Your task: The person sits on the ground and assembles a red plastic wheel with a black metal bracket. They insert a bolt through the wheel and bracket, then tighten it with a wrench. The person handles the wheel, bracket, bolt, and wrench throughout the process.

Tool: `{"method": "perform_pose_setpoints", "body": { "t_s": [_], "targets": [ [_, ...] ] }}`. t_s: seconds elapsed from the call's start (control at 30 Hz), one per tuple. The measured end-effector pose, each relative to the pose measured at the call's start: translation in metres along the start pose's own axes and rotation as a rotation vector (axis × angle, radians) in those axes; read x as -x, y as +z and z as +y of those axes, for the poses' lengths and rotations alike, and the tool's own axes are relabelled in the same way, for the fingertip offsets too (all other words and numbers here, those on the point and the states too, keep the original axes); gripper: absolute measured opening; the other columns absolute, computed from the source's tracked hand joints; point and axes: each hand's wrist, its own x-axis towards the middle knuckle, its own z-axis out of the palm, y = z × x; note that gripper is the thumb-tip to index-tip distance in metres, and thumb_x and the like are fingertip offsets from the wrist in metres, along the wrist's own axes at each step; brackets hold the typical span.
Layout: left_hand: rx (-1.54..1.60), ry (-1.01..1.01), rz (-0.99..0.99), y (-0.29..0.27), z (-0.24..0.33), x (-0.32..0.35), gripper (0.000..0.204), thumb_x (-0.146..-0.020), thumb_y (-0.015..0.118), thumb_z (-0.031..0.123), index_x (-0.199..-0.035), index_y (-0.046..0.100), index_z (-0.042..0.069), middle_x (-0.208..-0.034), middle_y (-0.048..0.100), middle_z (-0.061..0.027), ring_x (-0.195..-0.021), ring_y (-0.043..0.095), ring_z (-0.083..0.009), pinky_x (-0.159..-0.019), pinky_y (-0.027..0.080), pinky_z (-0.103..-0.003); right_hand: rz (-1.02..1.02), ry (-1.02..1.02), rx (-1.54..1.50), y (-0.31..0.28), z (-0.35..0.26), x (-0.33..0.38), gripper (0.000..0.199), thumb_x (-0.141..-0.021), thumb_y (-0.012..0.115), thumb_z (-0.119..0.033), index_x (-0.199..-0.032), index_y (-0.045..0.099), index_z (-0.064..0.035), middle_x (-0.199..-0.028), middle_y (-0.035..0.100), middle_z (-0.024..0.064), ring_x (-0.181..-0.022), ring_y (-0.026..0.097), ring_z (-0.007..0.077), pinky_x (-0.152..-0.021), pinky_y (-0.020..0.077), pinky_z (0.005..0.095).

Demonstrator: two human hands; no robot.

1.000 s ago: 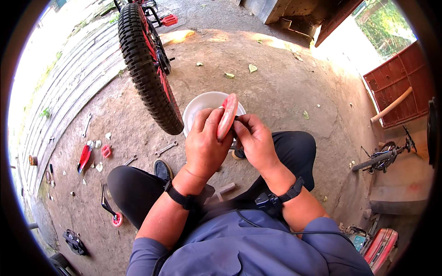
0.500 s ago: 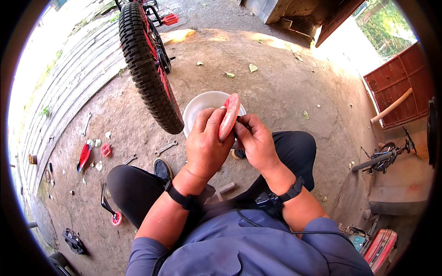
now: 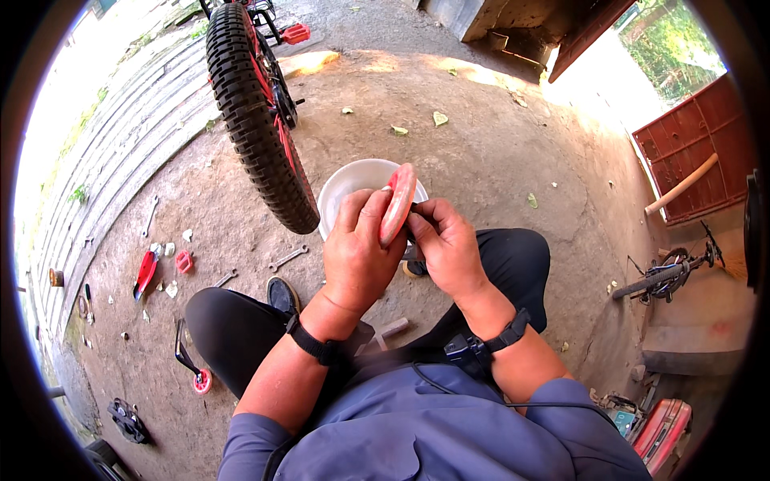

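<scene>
My left hand (image 3: 358,252) is closed round a small red wheel (image 3: 399,207), holding it up almost edge-on over a white plastic basin (image 3: 343,178). At the wheel's right side is my right hand (image 3: 449,248), its thumb and forefinger pinched together near the hub. A bit of something dark shows at those fingertips, mostly covered, and I cannot make out what it is. The basin stands on the ground beyond my knees, partly hidden by the wheel and my hands.
A bicycle's fat black tyre (image 3: 257,120) rises just left of the basin. Wrenches (image 3: 289,257), a red pedal (image 3: 184,262) and a similar small wheel on a bracket (image 3: 203,381) lie on the left. A red toolbox (image 3: 664,433) sits at lower right; another bicycle (image 3: 674,272) is farther right.
</scene>
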Motion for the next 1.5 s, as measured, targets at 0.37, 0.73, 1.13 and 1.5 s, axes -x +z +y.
{"method": "perform_pose_setpoints", "body": {
  "t_s": [0.37,0.73,1.13,1.5],
  "targets": [
    [0.024,0.018,0.003,0.001,-0.002,0.004,0.056,-0.069,0.073,-0.001,-0.123,0.063,0.008,-0.111,0.065,-0.0096,-0.099,0.063,-0.0301,-0.080,0.057,-0.040,-0.098,0.263,-0.265,-0.005,-0.004,-0.001,0.013,-0.101,0.056,-0.013,-0.099,0.064,-0.0025,-0.074,0.057,-0.0027,-0.063,0.049,0.0037,-0.055,0.0410,0.0238],
    [0.240,-0.062,-0.015,-0.011,0.001,-0.006,0.047,-0.072,0.078,0.004,-0.115,0.061,0.007,-0.109,0.065,-0.0130,-0.095,0.067,-0.0342,-0.079,0.056,-0.040,-0.131,-0.193,0.237,-0.036,-0.006,-0.018,0.039,-0.085,0.076,-0.011,-0.120,0.058,-0.0047,-0.115,0.064,0.0101,-0.104,0.063,0.0194,-0.081,0.0531,0.0336],
    [0.610,-0.365,-0.276,-0.029,-0.006,-0.008,0.051,-0.073,0.075,0.002,-0.121,0.056,0.000,-0.110,0.066,-0.0147,-0.104,0.067,-0.0219,-0.088,0.055,-0.034,-0.474,-0.408,0.303,-0.042,-0.035,-0.039,0.055,-0.078,0.084,-0.013,-0.126,0.059,-0.0050,-0.112,0.069,0.0078,-0.105,0.066,0.0187,-0.094,0.0506,0.0329],
    [0.793,-0.546,-0.335,-0.022,-0.009,-0.011,0.058,-0.078,0.071,-0.004,-0.128,0.042,-0.004,-0.123,0.059,-0.0154,-0.113,0.061,-0.0195,-0.082,0.059,-0.030,-0.388,-0.270,0.350,-0.039,-0.037,-0.028,0.043,-0.077,0.075,-0.014,-0.116,0.062,-0.0048,-0.104,0.069,0.0101,-0.092,0.068,0.0219,-0.083,0.0534,0.0334]
  ]
}}
